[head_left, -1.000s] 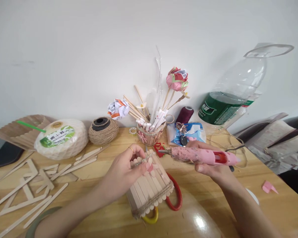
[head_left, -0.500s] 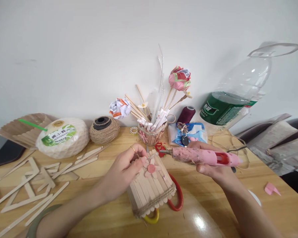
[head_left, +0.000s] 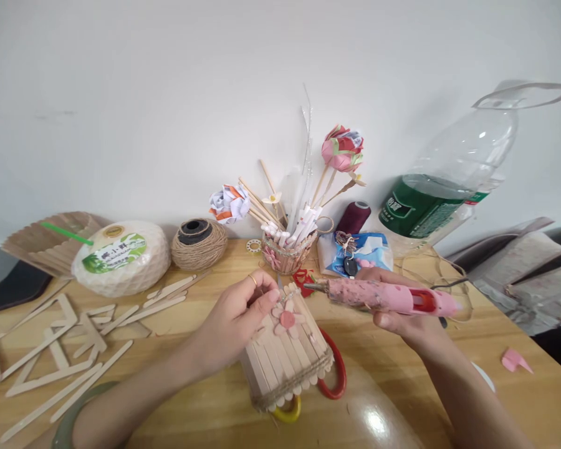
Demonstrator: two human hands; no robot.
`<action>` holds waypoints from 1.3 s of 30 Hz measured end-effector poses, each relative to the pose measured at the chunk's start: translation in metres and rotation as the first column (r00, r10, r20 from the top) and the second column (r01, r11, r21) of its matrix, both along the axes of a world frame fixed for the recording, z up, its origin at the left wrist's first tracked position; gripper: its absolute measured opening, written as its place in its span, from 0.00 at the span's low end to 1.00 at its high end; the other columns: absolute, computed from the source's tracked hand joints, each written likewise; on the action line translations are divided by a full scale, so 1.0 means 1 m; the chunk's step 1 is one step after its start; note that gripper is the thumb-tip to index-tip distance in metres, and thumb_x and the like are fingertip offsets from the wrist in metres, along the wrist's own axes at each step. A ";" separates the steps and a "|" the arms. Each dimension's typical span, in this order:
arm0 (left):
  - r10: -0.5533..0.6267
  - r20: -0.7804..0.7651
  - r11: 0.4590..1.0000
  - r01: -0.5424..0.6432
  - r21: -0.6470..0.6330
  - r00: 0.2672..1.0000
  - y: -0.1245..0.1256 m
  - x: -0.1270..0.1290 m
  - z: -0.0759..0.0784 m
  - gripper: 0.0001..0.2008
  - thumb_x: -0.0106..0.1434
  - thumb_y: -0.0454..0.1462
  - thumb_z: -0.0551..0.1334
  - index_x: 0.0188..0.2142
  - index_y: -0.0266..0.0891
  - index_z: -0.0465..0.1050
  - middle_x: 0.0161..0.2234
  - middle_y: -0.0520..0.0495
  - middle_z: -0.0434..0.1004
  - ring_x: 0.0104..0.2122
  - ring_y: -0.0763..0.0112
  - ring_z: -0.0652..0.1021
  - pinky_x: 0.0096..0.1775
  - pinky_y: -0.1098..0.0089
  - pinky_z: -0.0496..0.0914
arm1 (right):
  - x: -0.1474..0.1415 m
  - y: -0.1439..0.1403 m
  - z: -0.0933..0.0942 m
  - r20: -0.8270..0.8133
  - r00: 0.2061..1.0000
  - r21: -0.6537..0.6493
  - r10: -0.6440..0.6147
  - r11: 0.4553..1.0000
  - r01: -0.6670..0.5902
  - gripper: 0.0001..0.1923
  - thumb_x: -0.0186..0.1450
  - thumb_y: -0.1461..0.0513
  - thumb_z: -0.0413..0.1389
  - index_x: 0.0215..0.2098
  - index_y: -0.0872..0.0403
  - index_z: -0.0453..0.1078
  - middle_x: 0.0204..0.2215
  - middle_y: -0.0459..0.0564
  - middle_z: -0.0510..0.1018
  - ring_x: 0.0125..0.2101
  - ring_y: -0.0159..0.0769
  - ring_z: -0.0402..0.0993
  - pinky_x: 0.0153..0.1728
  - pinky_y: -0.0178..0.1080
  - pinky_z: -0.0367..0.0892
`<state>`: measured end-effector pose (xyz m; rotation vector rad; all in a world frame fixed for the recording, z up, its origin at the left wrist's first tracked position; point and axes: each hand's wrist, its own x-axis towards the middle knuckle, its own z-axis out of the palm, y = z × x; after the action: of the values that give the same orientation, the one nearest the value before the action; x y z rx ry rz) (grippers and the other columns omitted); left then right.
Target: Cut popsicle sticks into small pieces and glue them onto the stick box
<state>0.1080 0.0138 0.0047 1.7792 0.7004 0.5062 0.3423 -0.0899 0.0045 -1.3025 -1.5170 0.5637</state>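
Note:
A small craft-stick box [head_left: 285,358] lies on its side in front of me, with twine and a scalloped edge at its near end. A wooden flower with a pink round centre [head_left: 287,320] decorates its upper face. My left hand [head_left: 245,308] is over the box's far left corner, thumb and fingers pinched together beside the flower. What sits between those fingertips is too small to make out. In my right hand [head_left: 393,312] is a pink glue gun [head_left: 374,295], its metal nozzle pointing left, just beyond the box's far right corner. Scissors [head_left: 339,368] with red and yellow handles lie partly under the box.
Loose craft sticks [head_left: 60,349] spread over the left. Behind stand a wrapped coconut [head_left: 126,265], a twine spool [head_left: 199,246] and a decorated cup [head_left: 292,259] holding paper flowers. A blue-white packet [head_left: 376,249] and a large bottle [head_left: 425,199] are at the back right.
Both hands, the glue gun and the box keep nearly the same places relative to each other. The whole view has shifted slightly.

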 end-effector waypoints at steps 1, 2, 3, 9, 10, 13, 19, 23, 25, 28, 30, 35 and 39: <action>-0.006 0.005 1.000 0.006 -0.004 1.000 0.000 0.000 0.000 0.11 0.65 0.44 0.52 0.31 0.40 0.62 0.25 0.55 0.62 0.26 0.73 0.64 0.28 0.72 0.59 | 0.000 0.000 0.000 0.002 1.000 0.006 -0.004 1.000 0.004 0.22 0.54 0.41 0.58 0.27 0.51 0.70 0.21 0.46 0.70 0.24 0.36 0.65 0.22 0.37 0.60; -0.018 0.015 1.000 0.019 -0.019 1.000 0.000 0.000 0.000 0.11 0.64 0.44 0.53 0.31 0.40 0.62 0.25 0.55 0.63 0.26 0.73 0.65 0.29 0.72 0.60 | -0.001 0.000 0.001 0.003 1.000 0.009 -0.008 1.000 0.008 0.22 0.54 0.41 0.58 0.27 0.51 0.70 0.21 0.46 0.70 0.23 0.36 0.65 0.22 0.37 0.60; -0.033 0.021 0.999 0.034 -0.037 0.999 0.000 0.000 0.001 0.10 0.63 0.44 0.55 0.32 0.40 0.62 0.26 0.55 0.63 0.27 0.73 0.66 0.29 0.73 0.60 | -0.001 0.001 0.001 0.005 1.000 0.009 -0.009 1.000 0.009 0.22 0.54 0.42 0.58 0.27 0.51 0.70 0.21 0.46 0.69 0.23 0.36 0.65 0.22 0.37 0.60; -0.080 0.013 0.995 0.079 0.056 0.997 -0.003 -0.001 0.005 0.11 0.57 0.41 0.63 0.33 0.40 0.62 0.29 0.54 0.65 0.29 0.72 0.68 0.33 0.71 0.63 | 0.001 0.000 0.001 0.012 1.000 0.001 0.000 1.000 0.000 0.22 0.54 0.41 0.58 0.25 0.51 0.68 0.20 0.45 0.68 0.22 0.35 0.63 0.22 0.37 0.58; -0.086 0.014 0.993 0.085 0.077 0.996 -0.002 -0.001 0.006 0.11 0.58 0.41 0.63 0.33 0.40 0.62 0.29 0.54 0.65 0.29 0.72 0.68 0.32 0.71 0.63 | 0.000 0.000 0.002 0.011 1.000 0.004 0.009 1.000 -0.009 0.22 0.55 0.41 0.58 0.25 0.51 0.68 0.20 0.45 0.68 0.23 0.35 0.63 0.22 0.37 0.58; -0.104 0.029 0.985 0.099 0.145 0.994 -0.001 -0.003 0.005 0.10 0.59 0.41 0.62 0.34 0.40 0.62 0.29 0.54 0.65 0.29 0.73 0.67 0.32 0.72 0.62 | -0.001 -0.001 0.004 0.004 1.000 0.003 0.030 1.000 -0.030 0.21 0.55 0.42 0.57 0.27 0.51 0.69 0.22 0.45 0.70 0.23 0.35 0.65 0.23 0.37 0.59; -0.183 0.171 0.943 0.124 0.308 0.968 0.003 -0.006 0.000 0.07 0.61 0.34 0.61 0.35 0.41 0.61 0.30 0.55 0.65 0.30 0.75 0.67 0.33 0.75 0.63 | -0.003 0.000 0.007 0.005 1.000 -0.009 0.018 1.000 -0.018 0.25 0.53 0.39 0.56 0.24 0.51 0.67 0.19 0.45 0.67 0.21 0.34 0.62 0.21 0.37 0.56; -0.214 0.208 0.929 0.134 0.345 0.954 0.003 -0.006 -0.001 0.07 0.61 0.32 0.60 0.35 0.42 0.61 0.30 0.55 0.65 0.30 0.77 0.67 0.33 0.76 0.63 | -0.003 -0.001 0.008 -0.001 1.000 -0.024 0.026 0.999 -0.026 0.25 0.53 0.39 0.56 0.25 0.51 0.67 0.19 0.45 0.67 0.21 0.35 0.61 0.21 0.37 0.56; -0.217 0.207 0.927 0.135 0.350 0.954 0.003 -0.005 0.000 0.07 0.61 0.32 0.60 0.35 0.42 0.61 0.30 0.55 0.65 0.30 0.76 0.67 0.33 0.76 0.63 | -0.003 -0.001 0.008 -0.009 1.000 -0.040 0.019 0.999 -0.019 0.25 0.53 0.39 0.56 0.25 0.51 0.67 0.20 0.45 0.67 0.22 0.35 0.61 0.22 0.37 0.56; -0.200 0.193 0.926 0.121 0.358 0.961 0.003 -0.004 0.000 0.07 0.61 0.32 0.60 0.34 0.42 0.60 0.28 0.55 0.64 0.28 0.76 0.67 0.30 0.76 0.63 | -0.003 -0.002 0.007 -0.014 1.000 -0.045 0.018 0.999 -0.019 0.24 0.53 0.40 0.57 0.24 0.52 0.66 0.20 0.44 0.66 0.22 0.34 0.60 0.22 0.37 0.55; -0.191 0.195 0.923 0.108 0.368 0.962 0.002 -0.004 -0.001 0.08 0.60 0.32 0.60 0.34 0.42 0.60 0.27 0.55 0.63 0.26 0.77 0.66 0.28 0.76 0.61 | -0.002 -0.002 0.007 -0.006 1.000 -0.049 0.018 0.999 -0.018 0.25 0.53 0.39 0.56 0.25 0.52 0.66 0.20 0.44 0.66 0.21 0.34 0.60 0.21 0.36 0.55; -0.204 0.224 0.885 0.082 0.457 0.953 0.003 -0.005 -0.003 0.08 0.58 0.30 0.59 0.34 0.41 0.60 0.27 0.54 0.63 0.24 0.76 0.66 0.28 0.74 0.62 | 0.000 -0.002 0.006 0.007 1.000 -0.041 0.016 0.999 -0.015 0.26 0.53 0.39 0.56 0.25 0.52 0.67 0.19 0.45 0.67 0.22 0.35 0.62 0.21 0.37 0.56; -0.201 0.250 0.861 0.050 0.505 0.947 0.004 -0.005 -0.005 0.08 0.58 0.29 0.60 0.33 0.41 0.61 0.26 0.54 0.64 0.25 0.75 0.67 0.28 0.74 0.62 | -0.001 -0.002 0.007 0.017 1.000 -0.035 0.012 0.999 -0.011 0.25 0.53 0.39 0.56 0.25 0.52 0.67 0.19 0.45 0.67 0.22 0.36 0.64 0.21 0.37 0.56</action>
<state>0.1034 0.0174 0.0001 2.1450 0.2451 0.9014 0.3416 -0.0915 0.0118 -1.3290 -1.5356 0.5898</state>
